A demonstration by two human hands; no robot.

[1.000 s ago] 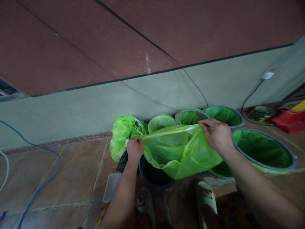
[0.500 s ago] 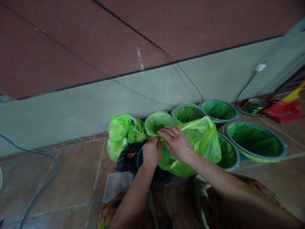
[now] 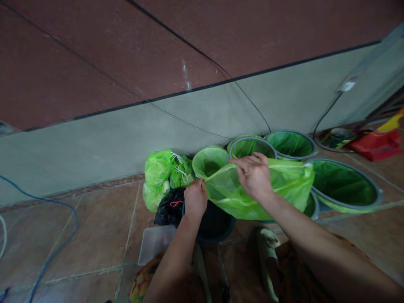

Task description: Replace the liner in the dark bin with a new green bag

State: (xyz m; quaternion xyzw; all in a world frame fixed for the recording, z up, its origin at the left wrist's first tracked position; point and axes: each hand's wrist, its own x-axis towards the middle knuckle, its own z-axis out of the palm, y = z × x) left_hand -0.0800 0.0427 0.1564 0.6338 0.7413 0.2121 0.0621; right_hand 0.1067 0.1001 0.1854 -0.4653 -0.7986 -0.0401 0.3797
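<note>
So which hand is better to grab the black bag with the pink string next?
Probably the left hand: it's closer to the black bag. It would have to let go of the green bag first, though. The right hand is farther away.

Tied bags (image 3: pixel 158 181) left of lined bins (image 3: pixel 344 185), along wall (image 3: pixel 110 147). Knotted bag (image 3: pixel 170 208) before them, beside tub (image 3: pixel 214 225). Dustpan (image 3: pixel 377 145) far right.
</note>
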